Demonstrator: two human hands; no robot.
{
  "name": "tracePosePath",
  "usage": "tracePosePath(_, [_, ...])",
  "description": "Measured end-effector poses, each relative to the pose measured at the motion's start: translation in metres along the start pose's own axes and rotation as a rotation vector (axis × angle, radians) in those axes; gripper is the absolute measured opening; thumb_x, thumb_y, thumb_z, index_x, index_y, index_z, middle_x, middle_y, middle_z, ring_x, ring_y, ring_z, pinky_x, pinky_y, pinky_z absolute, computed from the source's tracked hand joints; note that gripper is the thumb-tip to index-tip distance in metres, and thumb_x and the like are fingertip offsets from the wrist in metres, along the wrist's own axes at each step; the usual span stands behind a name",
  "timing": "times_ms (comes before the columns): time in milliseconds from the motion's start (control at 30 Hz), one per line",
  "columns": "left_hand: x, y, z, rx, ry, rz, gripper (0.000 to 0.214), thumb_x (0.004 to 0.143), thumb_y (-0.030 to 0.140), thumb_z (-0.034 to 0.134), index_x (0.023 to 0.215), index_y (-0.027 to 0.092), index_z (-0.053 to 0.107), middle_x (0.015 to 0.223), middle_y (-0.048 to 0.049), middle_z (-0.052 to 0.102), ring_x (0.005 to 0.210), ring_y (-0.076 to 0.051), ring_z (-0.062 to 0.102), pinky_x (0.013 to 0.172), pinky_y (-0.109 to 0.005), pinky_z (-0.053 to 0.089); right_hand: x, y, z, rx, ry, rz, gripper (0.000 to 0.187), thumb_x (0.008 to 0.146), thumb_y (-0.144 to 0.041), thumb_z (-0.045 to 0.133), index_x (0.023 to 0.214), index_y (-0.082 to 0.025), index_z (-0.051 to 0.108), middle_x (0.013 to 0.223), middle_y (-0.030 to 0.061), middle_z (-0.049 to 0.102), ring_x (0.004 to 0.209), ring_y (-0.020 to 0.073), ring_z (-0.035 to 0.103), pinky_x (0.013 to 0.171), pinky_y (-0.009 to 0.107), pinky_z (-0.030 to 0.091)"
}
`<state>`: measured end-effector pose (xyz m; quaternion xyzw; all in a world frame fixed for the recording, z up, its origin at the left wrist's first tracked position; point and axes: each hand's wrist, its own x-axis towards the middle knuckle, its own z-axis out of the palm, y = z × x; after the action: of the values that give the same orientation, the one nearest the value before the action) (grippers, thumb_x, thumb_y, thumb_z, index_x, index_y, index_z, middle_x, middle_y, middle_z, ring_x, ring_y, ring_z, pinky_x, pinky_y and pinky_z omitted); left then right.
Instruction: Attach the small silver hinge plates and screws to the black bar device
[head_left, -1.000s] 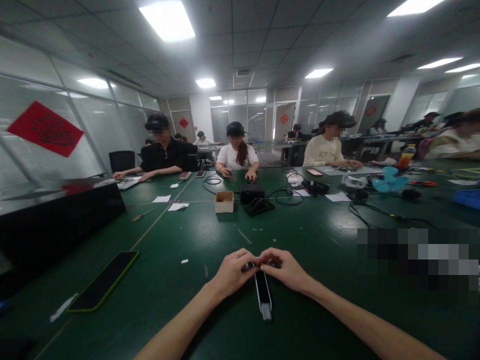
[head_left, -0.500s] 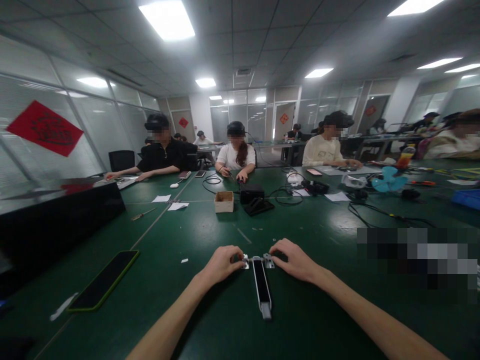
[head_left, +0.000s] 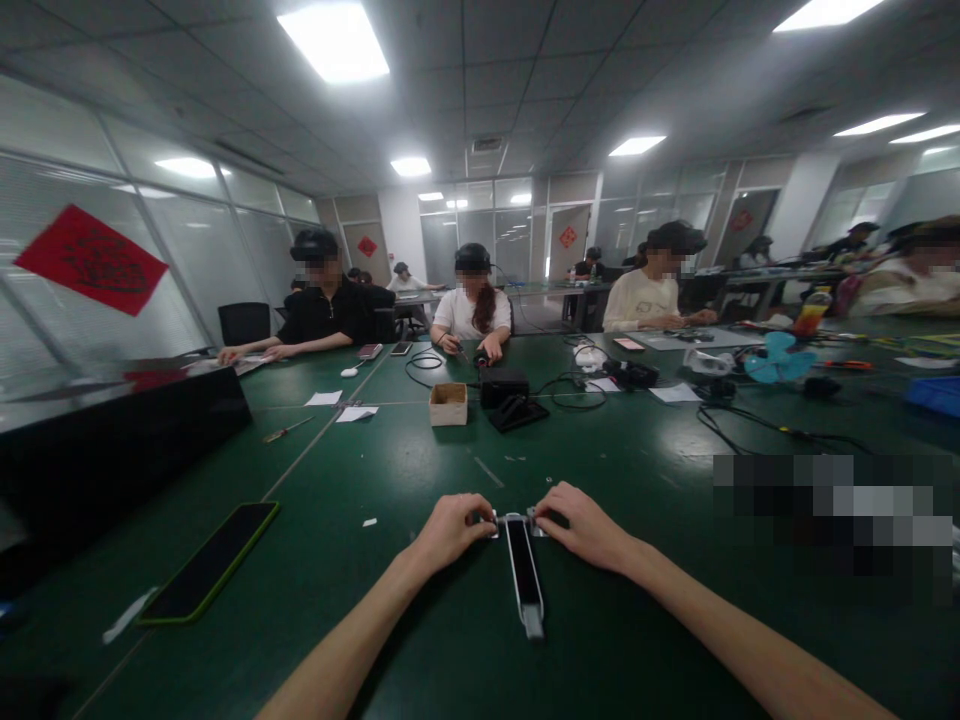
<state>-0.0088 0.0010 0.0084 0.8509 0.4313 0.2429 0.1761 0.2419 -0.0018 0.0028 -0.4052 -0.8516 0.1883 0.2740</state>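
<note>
A long narrow strip with a black face and a silver-white frame lies lengthwise on the green table mat, pointing towards me. Small metal tabs stick out on each side of its far end. My left hand grips the left tab between its fingertips. My right hand presses on the right tab in the same way. The fingers hide part of both tabs.
A phone in a green case lies to my left, and a small screwdriver lies beyond it. Further off stand a wooden box and a black device with cables. Several co-workers sit along the far side of the table.
My hands have moved apart from the strip's far end, out to the tabs on either side, which now show. The strip itself stays in place.
</note>
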Motion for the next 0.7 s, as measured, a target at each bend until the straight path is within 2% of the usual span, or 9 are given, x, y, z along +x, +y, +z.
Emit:
tracePosePath(433, [-0.0005,0.0001,0.0021,-0.018,-0.003,-0.02,0.011,0.081,0.025,0.063,0.089,0.018,0.065,0.083,0.0017,0.064,0.07,-0.012,0.056,0.063,-0.021,0.042,0.0004,-0.0006,0.001,0.004,-0.006,-0.012,0.016,0.087,-0.03,0.053,0.089,-0.022,0.066,0.087,0.0026,0.062,0.081,0.018,0.053,0.073,0.034,0.043])
tracePosePath(700, [0.0001,-0.0009,0.0039,0.076,0.003,0.103,0.006,0.083,0.015,0.06,0.088,0.018,0.063,0.083,0.0013,0.063,0.074,-0.012,0.058,0.067,-0.021,0.042,0.0005,-0.0032,-0.0001,-0.007,-0.016,-0.014,0.015,0.088,-0.028,0.052,0.091,-0.022,0.066,0.089,0.0031,0.062,0.081,0.0173,0.054,0.073,0.034,0.045])
